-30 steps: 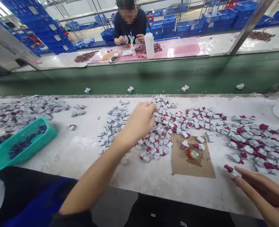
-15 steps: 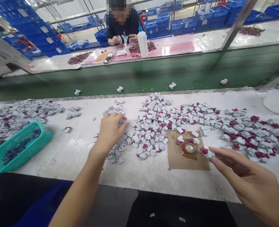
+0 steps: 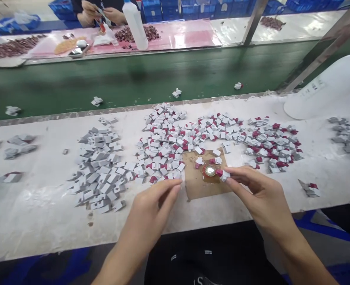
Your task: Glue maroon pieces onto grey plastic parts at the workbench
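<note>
Between the thumb and fingers of my right hand (image 3: 261, 196) is a small grey-and-maroon plastic piece (image 3: 224, 175), its maroon end at the rim of a small round cap (image 3: 210, 170) with amber liquid about it. The cap sits on a brown cardboard square (image 3: 203, 192), with two other grey-and-maroon pieces beside it. My left hand (image 3: 151, 209) is just left of the cardboard, thumb and forefinger pinched together; anything between them is too small to make out. Left of it lies a heap of plain grey pieces (image 3: 100, 170).
Grey-and-maroon pieces form heaps behind the cardboard (image 3: 166, 138) and to its right (image 3: 272, 144). A white rounded container (image 3: 326, 89) stands at the right. Spaced pieces lie on the green belt (image 3: 151, 75). Across it, a co-worker's hands (image 3: 103, 14) work near a white bottle (image 3: 136, 25).
My left hand has left the grey heap and come right, towards the cardboard. The right hand has brought its piece to the cap. The view has swung right and downward.
</note>
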Demonstrator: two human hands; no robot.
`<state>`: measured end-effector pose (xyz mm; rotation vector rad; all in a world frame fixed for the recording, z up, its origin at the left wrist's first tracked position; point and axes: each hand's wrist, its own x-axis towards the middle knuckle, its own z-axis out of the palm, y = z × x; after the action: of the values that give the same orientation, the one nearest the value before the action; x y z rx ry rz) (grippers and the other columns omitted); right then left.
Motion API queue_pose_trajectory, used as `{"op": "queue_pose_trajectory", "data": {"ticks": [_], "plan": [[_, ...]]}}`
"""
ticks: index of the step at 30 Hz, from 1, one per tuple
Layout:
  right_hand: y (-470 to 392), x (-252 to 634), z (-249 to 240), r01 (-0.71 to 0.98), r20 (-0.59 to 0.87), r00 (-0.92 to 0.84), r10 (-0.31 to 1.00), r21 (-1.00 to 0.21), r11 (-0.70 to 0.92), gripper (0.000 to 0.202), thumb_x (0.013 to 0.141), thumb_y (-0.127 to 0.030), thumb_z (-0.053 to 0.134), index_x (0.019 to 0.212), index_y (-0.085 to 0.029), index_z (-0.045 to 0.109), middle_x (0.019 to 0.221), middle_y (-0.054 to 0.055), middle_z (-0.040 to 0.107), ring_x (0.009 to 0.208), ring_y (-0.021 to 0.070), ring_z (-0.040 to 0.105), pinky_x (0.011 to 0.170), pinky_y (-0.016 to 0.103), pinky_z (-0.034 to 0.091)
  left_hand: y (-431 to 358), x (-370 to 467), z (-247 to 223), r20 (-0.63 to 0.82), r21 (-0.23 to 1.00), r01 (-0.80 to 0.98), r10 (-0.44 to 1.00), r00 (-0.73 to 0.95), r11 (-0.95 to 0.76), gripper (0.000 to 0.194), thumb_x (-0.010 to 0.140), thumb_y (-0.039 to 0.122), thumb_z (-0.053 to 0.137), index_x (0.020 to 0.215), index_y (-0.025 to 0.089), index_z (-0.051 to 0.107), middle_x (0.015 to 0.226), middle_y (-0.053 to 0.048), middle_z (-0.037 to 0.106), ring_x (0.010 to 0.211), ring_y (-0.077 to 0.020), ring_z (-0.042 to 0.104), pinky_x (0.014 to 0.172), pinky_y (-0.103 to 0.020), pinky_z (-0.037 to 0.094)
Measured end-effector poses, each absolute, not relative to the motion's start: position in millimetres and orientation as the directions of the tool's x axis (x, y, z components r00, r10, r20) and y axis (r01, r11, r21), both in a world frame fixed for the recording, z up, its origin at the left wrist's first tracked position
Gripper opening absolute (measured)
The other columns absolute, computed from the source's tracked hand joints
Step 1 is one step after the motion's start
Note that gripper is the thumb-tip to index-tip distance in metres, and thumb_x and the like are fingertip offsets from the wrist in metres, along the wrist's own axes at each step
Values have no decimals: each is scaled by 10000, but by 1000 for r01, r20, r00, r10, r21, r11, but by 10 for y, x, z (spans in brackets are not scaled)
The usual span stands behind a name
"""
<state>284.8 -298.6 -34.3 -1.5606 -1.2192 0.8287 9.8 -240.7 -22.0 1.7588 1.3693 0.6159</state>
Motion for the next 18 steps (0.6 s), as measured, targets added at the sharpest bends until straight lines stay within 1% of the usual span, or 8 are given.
{"op": "queue_pose_trajectory", "data": {"ticks": [1,4,6,9,11,13,15,18], "plan": [[-2979,2841,-346,326,50,268,962,-944,-42,156,1071,-376,845,1203,-371,928,1206,23,910,1110,267,874,895,354,737,-2444,134,-237,-122,822,563,941,316,-82,251,1125,495,673,1126,313,846,971,-17,882,786,-237,791,686,-333,581],[-2958,2819,-363,377,82,249,965,-926,-18,174,1079,-341,824,1228,-324,912,1216,42,913,1085,268,882,871,357,738,-2524,203,-264,-239,799,601,898,368,-34,227,1137,410,607,1065,290,786,850,17,839,705,-218,753,667,-329,551],[-2945,2807,-378,421,106,229,968,-907,-1,186,1088,-315,804,1244,-303,904,1224,48,914,1077,260,885,871,351,736,-2565,219,-283,-255,772,634,892,373,-45,249,1136,378,579,1018,275,772,881,7,831,766,-223,765,719,-340,559],[-2937,2796,-391,473,131,203,970,-881,20,189,1099,-287,785,1252,-285,897,1219,52,914,1111,261,885,875,343,730,-2631,213,-339,-205,753,652,912,354,-84,222,1122,393,618,1094,269,801,951,-18,813,812,-230,758,719,-347,567],[-2936,2792,-388,488,140,193,971,-872,29,191,1104,-272,779,1257,-281,892,1221,52,912,1136,262,882,883,342,729,-2680,195,-399,-171,754,649,923,344,-102,185,1090,390,695,1184,277,807,935,-7,774,744,-209,719,667,-332,560],[-2934,2790,-373,498,146,189,971,-866,34,191,1106,-254,775,1258,-277,889,1221,54,911,1142,260,881,895,344,727,-2729,173,-469,-125,757,641,934,335,-128,207,1064,352,752,1254,285,795,943,7,747,690,-182,684,640,-318,558],[-2925,2791,-353,513,156,183,971,-857,41,190,1106,-236,768,1248,-276,889,1212,53,911,1131,257,882,896,346,725,-2772,155,-534,-53,751,639,950,308,-165,188,1069,302,752,1254,284,777,971,10,736,697,-169,683,653,-308,571],[-2906,2795,-327,538,171,169,971,-841,55,185,1105,-224,764,1231,-276,890,1197,50,911,1111,252,883,887,346,723,-2818,141,-585,39,721,652,953,300,-234,130,1114,241,687,1219,285,750,1001,10,719,760,-164,705,704,-292,595]]}}
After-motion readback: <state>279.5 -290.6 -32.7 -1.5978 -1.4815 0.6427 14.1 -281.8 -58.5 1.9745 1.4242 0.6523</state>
